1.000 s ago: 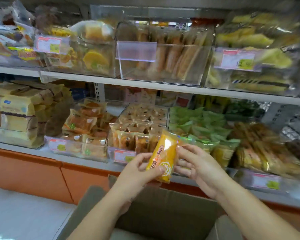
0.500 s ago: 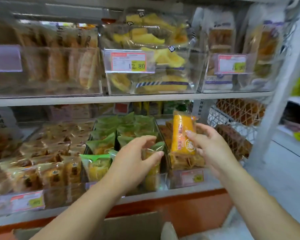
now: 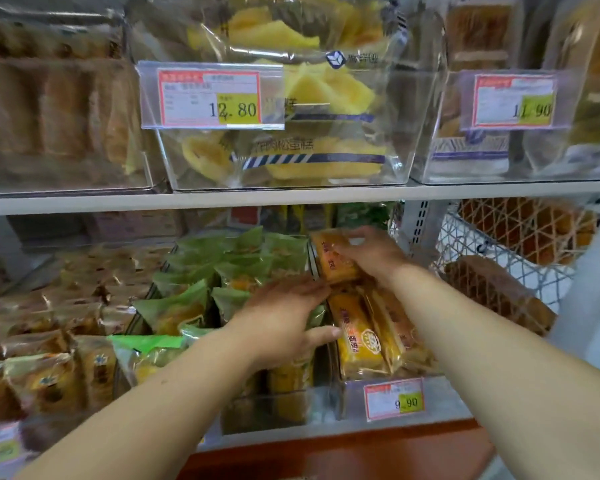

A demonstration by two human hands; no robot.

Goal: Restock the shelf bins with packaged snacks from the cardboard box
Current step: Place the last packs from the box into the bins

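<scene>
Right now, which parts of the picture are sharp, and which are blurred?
Head view: the 12.80 price tag reads clearly; the bins at far left are smeared; the right hand and the orange snack pack it holds look slightly soft.

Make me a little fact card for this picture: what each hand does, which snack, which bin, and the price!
Right hand: grips one orange snack pack
Left hand: fingers straight, thumb touching the stocked orange packs
Bin: clear bin on the lower shelf, under both hands
Price tag: 9.90
Next door: green packs, to the left
</scene>
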